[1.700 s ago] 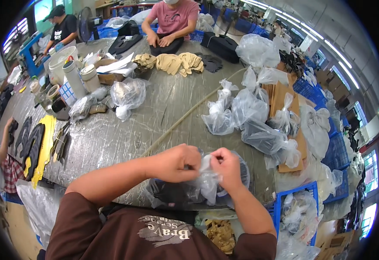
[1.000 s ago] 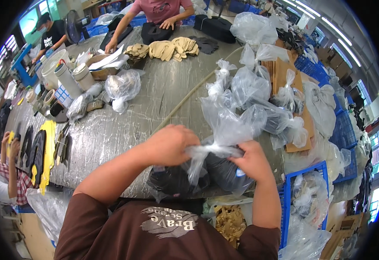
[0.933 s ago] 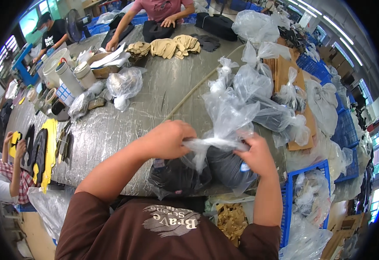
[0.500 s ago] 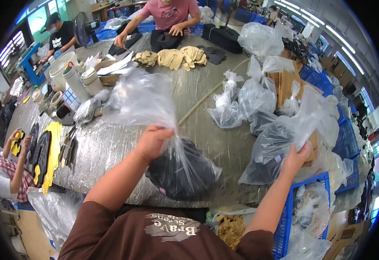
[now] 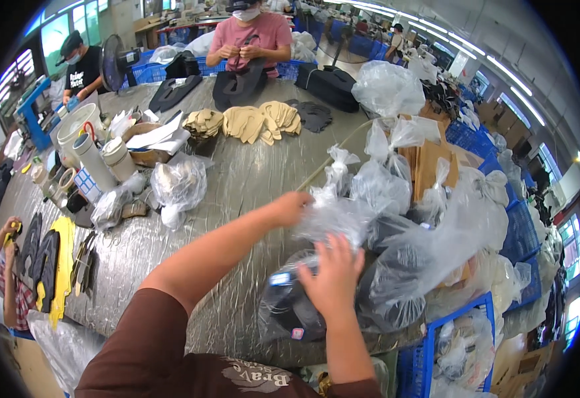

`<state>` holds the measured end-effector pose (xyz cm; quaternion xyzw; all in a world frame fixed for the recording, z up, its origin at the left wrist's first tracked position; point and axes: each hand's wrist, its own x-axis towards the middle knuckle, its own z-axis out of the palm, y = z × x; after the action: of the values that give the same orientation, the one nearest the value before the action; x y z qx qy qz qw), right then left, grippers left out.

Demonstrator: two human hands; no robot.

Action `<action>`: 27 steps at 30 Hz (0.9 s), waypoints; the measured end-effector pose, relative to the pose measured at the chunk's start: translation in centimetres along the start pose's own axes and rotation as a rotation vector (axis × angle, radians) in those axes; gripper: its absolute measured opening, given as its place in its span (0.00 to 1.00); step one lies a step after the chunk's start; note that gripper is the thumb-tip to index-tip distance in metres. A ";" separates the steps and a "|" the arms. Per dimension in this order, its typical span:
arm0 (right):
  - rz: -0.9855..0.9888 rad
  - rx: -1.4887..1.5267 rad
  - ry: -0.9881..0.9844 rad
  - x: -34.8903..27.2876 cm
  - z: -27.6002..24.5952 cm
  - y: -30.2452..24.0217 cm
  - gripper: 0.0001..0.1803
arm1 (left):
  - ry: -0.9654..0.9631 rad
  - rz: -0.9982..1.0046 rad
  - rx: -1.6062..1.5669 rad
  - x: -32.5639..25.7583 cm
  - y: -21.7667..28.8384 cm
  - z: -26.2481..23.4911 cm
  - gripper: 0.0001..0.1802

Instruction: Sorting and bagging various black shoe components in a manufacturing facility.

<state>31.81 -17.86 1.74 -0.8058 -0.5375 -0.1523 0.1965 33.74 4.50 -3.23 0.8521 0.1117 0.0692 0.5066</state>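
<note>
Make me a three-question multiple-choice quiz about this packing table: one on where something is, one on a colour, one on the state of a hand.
1. Where are the tan cut pieces?
A. far side of the table
B. in the blue crate
C. on the floor

2. What colour is the crate at the lower right?
A. red
B. blue
C. green

3. What is the right hand doing?
A. hanging free
B. holding scissors
C. resting on a clear bag of dark pieces

Answers: 1 A, they lie near the person opposite; 2 B, its rim is blue; 3 C, the palm lies on the bag.

We have lowered the clear bag (image 5: pixel 333 215) from the air onto the table; our right hand (image 5: pixel 333 272) moved in from the right.
</note>
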 end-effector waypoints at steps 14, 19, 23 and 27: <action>0.336 0.127 0.248 -2.5 1.8 3.0 0.17 | 0.358 0.043 -0.881 -8.5 -0.7 -5.7 0.10; 0.045 0.123 0.467 -0.7 -3.2 -5.6 0.18 | 0.585 -0.029 -0.654 -19.2 0.8 -6.1 0.12; -0.140 0.609 0.167 2.4 -1.4 -13.1 0.14 | 0.424 0.093 -0.709 -26.7 2.7 -3.7 0.19; 0.303 1.242 -0.459 1.2 2.5 -15.1 0.10 | 0.358 0.057 -0.739 -31.6 1.2 -4.1 0.24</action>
<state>18.41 -10.46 2.40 -0.6218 -0.4347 0.3887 0.5228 2.42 -0.79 -0.35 0.5902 0.1422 0.2658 0.7489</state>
